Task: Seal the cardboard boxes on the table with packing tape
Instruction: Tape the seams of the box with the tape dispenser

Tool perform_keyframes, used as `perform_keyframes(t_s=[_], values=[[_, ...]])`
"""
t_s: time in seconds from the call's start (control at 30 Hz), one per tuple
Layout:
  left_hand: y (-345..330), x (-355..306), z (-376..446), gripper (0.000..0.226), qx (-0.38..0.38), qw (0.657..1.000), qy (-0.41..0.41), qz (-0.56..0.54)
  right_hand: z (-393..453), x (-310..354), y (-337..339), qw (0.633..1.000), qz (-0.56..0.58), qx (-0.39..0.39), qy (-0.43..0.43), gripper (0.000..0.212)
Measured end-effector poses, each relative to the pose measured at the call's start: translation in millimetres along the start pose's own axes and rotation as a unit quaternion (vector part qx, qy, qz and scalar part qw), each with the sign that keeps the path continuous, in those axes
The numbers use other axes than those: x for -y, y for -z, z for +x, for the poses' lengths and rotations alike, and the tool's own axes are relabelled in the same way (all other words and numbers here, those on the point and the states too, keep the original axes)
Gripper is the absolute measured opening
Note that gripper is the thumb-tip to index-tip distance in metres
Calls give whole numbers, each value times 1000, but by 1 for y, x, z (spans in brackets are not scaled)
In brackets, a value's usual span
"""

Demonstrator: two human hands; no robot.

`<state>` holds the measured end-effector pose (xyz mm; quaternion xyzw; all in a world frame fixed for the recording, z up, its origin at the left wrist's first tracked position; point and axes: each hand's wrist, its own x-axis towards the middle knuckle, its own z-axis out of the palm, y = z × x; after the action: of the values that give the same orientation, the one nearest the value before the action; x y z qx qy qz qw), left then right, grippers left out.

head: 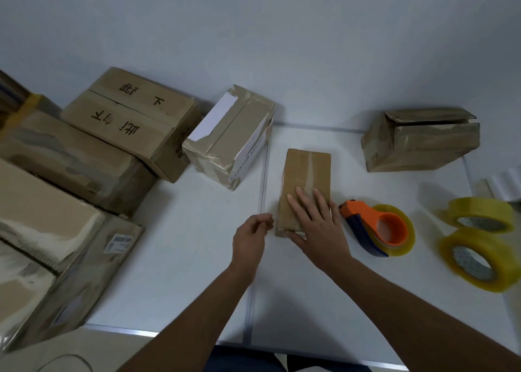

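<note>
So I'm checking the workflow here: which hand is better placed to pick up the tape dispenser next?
The right hand, probably. It lies flat on the small box, and the orange tape dispenser sits just to its right. The left hand is on the box's far side, fingers curled.

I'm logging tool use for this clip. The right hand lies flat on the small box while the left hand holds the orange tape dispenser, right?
Not quite. In the head view the right hand does lie flat on the small box, but the left hand does not hold the orange tape dispenser. The dispenser lies on the table right of the box, untouched; the left hand hovers left of the box.
</note>
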<state>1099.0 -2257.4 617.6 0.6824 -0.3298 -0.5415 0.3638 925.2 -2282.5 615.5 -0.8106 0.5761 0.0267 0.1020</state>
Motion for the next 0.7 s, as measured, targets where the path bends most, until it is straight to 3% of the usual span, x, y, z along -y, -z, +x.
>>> perform_keyframes(t_s=[0.07, 0.2, 0.37, 0.6, 0.7], values=[[-5, -8, -18, 34, 29, 995, -63, 69, 0, 0, -1, 1000, 1, -3, -2, 74], [-18, -2, -31, 49, 52, 946, -196, 252, 1, 1, 1, 1000, 3, -2, -6, 75], [16, 0, -1, 57, 141, 918, -235, 287, -1, 1, 1, 1000, -5, -4, -1, 76], [22, -25, 48, 54, 206, 834, -228, 458, 1, 0, 0, 1000, -10, -14, 5, 74], [5, -23, 46, 60, 187, 840, -193, 471, 2, -2, -4, 1000, -6, -16, 11, 87]])
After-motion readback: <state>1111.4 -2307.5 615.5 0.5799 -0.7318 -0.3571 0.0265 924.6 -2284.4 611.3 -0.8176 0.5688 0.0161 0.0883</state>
